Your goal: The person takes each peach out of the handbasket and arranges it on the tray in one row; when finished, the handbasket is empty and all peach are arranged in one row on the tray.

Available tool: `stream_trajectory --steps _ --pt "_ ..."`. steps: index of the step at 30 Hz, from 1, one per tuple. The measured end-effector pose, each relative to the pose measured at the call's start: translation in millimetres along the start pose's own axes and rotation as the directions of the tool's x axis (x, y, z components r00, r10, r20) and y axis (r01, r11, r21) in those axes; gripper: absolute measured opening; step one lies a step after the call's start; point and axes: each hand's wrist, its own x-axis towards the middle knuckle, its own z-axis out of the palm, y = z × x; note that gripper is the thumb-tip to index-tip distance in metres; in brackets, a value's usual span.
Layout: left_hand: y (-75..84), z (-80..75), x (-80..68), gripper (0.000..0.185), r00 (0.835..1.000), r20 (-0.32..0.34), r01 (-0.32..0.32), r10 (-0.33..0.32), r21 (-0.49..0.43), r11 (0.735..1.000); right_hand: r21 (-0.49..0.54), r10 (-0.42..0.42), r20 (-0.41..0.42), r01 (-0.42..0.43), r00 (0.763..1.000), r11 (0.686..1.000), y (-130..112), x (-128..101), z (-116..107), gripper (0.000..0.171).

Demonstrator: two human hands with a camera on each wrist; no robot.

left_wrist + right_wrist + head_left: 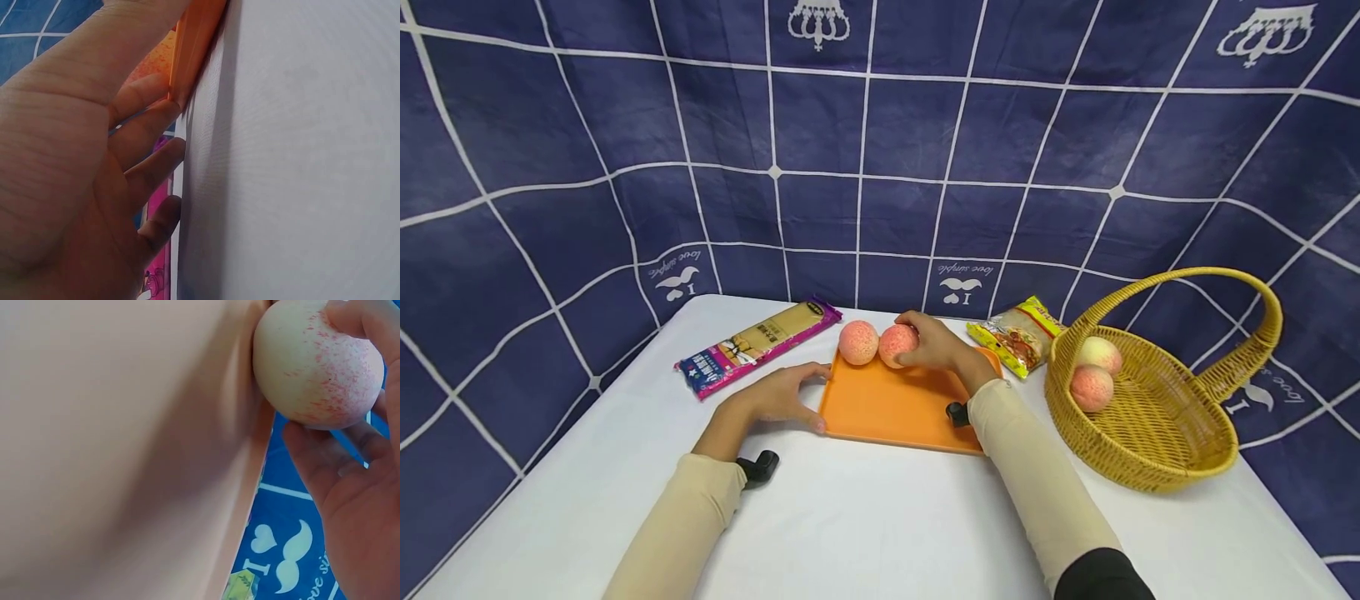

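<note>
An orange tray point(891, 406) lies on the white table. My right hand point(934, 343) grips a pink speckled peach point(895, 343) at the tray's far side, thumb and fingers around it. In the right wrist view that peach point(315, 365) appears pale with red flecks, low against the tray surface. Just left of it, a second peach point(858, 342) sits in the tray's far left corner. My left hand point(778, 395) is spread along the tray's left edge, thumb by the near corner. The left wrist view shows its fingers point(147, 128) extended, some touching the tray rim point(187, 62).
A yellow wicker basket point(1150, 479) with a tall handle stands at the right, holding a pale peach point(1099, 355) and a pink peach point(1092, 388). A long purple-edged packet point(760, 346) lies left of the tray. Behind its right corner is a yellow food packet point(1018, 335).
</note>
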Motion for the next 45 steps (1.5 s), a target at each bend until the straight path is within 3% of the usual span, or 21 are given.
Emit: stream_trajectory --steps 6,25,32,35,40,45 --pt "0.9 -0.1 0.4 0.094 1.000 0.008 0.006 -0.006 -0.002 1.000 -0.047 0.006 0.011 -0.005 1.000 0.999 0 2 -1 0.068" --pt "4.4 4.1 3.3 0.094 1.000 0.020 0.016 -0.016 -0.013 1.000 -0.027 0.100 0.041 -0.099 0.994 0.995 0 -3 1 0.077" --pt "1.5 6.7 4.1 0.094 1.000 0.018 0.005 -0.005 -0.013 1.000 -0.062 0.097 0.044 -0.094 0.994 0.994 1 -2 3 0.079" --pt "1.0 7.2 3.2 0.094 1.000 0.017 0.004 -0.003 -0.018 1.000 -0.090 0.086 0.058 -0.080 0.995 0.993 -3 -3 3 0.088" --pt "1.3 3.5 -0.3 0.095 1.000 0.025 -0.004 0.004 -0.028 1.000 -0.137 0.071 0.068 -0.061 0.995 0.989 -18 -6 -10 0.102" --pt "2.4 -3.2 -1.6 0.093 1.000 0.013 -0.017 0.017 -0.017 1.000 -0.148 -0.003 0.081 0.015 0.997 0.989 -41 -13 -37 0.088"
